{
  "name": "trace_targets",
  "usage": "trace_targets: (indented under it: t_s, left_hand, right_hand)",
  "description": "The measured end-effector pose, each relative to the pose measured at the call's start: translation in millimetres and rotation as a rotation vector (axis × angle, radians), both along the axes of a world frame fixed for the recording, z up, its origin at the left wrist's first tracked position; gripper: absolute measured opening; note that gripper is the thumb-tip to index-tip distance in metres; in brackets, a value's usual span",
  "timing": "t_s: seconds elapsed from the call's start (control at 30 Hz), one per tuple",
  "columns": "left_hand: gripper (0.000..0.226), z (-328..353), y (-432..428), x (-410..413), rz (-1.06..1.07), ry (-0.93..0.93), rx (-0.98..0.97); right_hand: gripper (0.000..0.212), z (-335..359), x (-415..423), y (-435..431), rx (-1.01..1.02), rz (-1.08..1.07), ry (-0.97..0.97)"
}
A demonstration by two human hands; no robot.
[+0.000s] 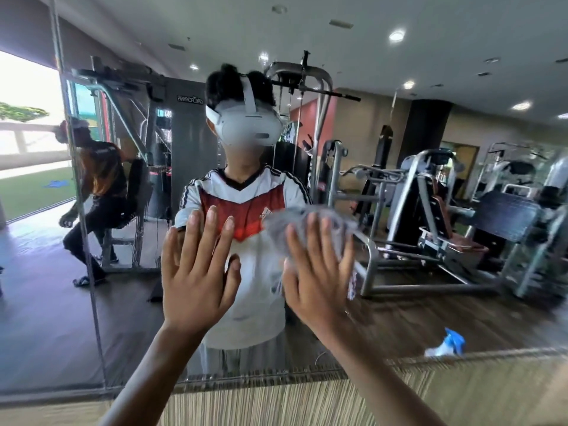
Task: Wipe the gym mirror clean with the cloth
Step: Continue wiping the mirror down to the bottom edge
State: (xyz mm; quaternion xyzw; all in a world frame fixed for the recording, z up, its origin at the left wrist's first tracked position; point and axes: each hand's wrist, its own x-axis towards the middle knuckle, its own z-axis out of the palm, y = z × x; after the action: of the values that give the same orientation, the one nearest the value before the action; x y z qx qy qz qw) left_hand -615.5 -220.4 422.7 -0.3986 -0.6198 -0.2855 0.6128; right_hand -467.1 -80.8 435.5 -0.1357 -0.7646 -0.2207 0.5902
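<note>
A large wall mirror [399,318] fills the view and reflects the gym and the person wearing a headset. My left hand [196,272] lies flat on the glass with straight, spread fingers and holds nothing. Beside it, my right hand [319,272] presses a grey-white cloth [310,218] against the mirror with straight fingers. The cloth is blurred and shows above and to the right of the fingers.
A vertical seam [89,256] splits the mirror at the left. A striped beige ledge [307,401] runs below the glass. A spray bottle with a blue top [445,345] sits at the mirror's lower right edge. Weight machines and another person appear only as reflections.
</note>
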Motion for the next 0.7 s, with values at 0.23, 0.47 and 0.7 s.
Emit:
trace_targets:
  t_s: [0.23, 0.47, 0.7]
  left_hand:
    - [0.059, -2, 6, 4, 0.057, -0.009, 0.024]
    - [0.059, -33, -10, -6, 0.019, 0.004, -0.008]
    - [0.06, -56, -11, -12, 0.065, -0.006, -0.007]
  right_hand:
    - [0.059, -7, 46, 46, -0.007, -0.09, 0.045]
    - [0.065, -50, 4, 1, 0.009, -0.052, -0.043]
    - [0.057, -34, 35, 33, -0.022, -0.068, 0.061]
